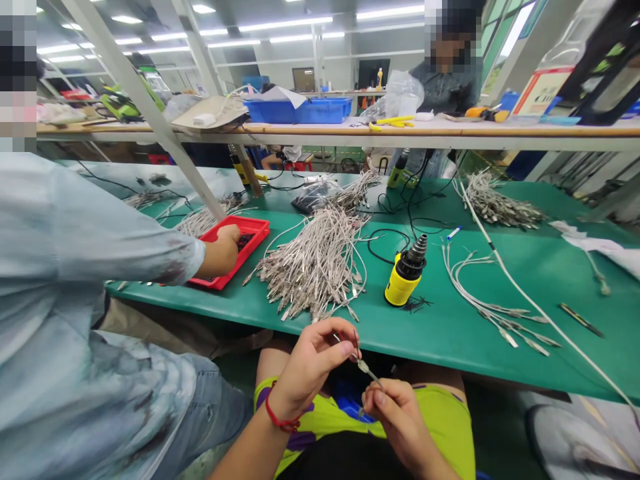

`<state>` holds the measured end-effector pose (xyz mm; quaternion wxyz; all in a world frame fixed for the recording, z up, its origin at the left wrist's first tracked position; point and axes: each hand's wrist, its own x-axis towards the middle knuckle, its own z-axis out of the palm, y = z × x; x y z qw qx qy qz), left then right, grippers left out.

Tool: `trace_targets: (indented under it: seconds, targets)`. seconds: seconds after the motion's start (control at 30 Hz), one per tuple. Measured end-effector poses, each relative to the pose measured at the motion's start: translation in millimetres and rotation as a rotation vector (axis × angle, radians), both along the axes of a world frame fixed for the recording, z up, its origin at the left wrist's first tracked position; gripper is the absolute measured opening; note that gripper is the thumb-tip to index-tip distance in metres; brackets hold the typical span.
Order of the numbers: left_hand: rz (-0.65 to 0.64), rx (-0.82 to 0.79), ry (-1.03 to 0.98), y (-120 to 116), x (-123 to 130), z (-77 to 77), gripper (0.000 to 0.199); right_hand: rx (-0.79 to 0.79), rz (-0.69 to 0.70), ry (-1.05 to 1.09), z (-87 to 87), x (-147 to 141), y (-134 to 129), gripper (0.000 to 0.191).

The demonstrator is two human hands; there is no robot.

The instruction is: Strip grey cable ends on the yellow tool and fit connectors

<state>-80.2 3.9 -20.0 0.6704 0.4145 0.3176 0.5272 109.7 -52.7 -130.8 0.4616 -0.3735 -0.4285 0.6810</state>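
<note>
Just in front of the table edge, my left hand (320,357) pinches the thin, dark-red wires of a cable. Its pale connector (363,366) sits between my two hands. Lower and to the right, my right hand (395,407) is closed on the grey cable below that connector. Beyond my hands lies a large heap of grey cables (320,260) with metal plugs. A yellow hot air gun (404,277) stands nozzle up to the right of the heap, with short black tubing pieces (417,305) beside its base.
At left, a co-worker's hand (225,248) reaches into a red tray (260,230) of small dark pieces. Several loose cables (480,307) and tweezers (581,320) lie on the green mat to the right. A shelf (310,137) with blue bins (273,112) crosses above the table.
</note>
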Motion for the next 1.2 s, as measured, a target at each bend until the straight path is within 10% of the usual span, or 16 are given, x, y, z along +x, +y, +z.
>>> trace_targets:
  seconds: [0.47,1.2]
  targets:
    - [0.071,0.008,-0.141,-3,13,13.6,0.008,-0.348,0.303,0.694,40.9,-7,-9,0.029]
    - [0.088,-0.056,-0.127,-6,19,14.1,0.014,-0.379,0.344,0.752,49.3,-5,-9,0.034]
